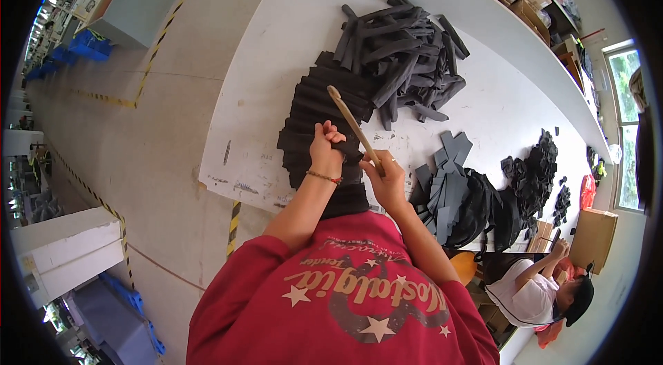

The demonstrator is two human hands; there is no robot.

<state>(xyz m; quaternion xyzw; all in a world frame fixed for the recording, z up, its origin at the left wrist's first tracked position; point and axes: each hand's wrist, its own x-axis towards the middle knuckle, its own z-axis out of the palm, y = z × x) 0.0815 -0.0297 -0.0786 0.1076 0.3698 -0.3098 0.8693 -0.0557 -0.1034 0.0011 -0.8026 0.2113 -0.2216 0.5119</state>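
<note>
My right hand (388, 182) is closed round the lower end of a slim wooden stick (353, 123) with a rounded tip, which slants up to the left. My left hand (326, 149) has its fingers curled in, closed on a black fabric piece (351, 148) that spans the gap between both hands. How far the stick touches this piece is hidden. Beneath my hands lies an overlapping row of black fabric strips (304, 113), running from the table's middle to my body. Beyond it is a heap of black fabric tubes (407, 54).
The white table (242, 82) has a raised panel along its far side. To the right lie flat dark grey pieces (449, 171), a black bag (476, 209) and a black bunched pile (539, 161). A person in a white shirt (528, 292) works at the right, near a cardboard box (594, 237).
</note>
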